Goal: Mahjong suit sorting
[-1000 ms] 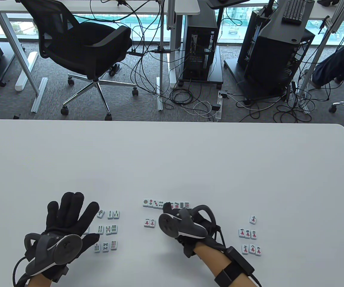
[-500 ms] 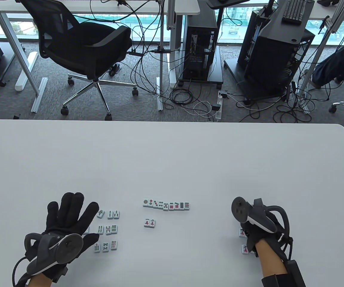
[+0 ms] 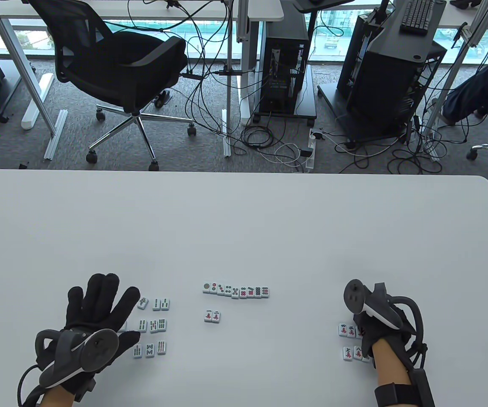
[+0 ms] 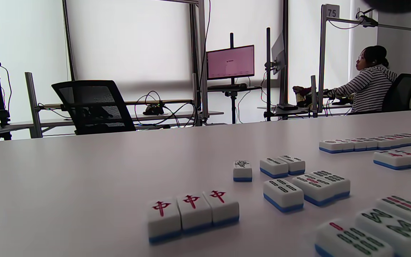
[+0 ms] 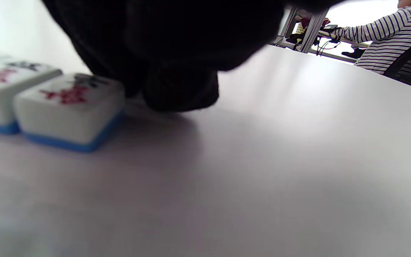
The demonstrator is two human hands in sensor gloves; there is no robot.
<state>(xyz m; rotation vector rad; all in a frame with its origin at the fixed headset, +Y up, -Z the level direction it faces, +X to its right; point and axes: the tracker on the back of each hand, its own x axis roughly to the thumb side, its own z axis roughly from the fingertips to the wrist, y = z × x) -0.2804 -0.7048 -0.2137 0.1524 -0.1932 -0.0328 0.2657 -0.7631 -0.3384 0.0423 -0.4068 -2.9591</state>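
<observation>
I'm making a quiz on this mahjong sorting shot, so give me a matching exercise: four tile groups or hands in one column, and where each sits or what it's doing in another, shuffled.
Column one:
1. row of dot tiles
2. pair of character tiles
3. three red-character tiles
4. left hand

Column two:
A. side by side in a touching line, seen in the left wrist view
B. fingers straight and spread, near the bamboo tiles
C. longest line, mid-table
D. just in front of that long line, nearer the person

Pairs: 1-C, 2-D, 3-A, 4-B
</observation>
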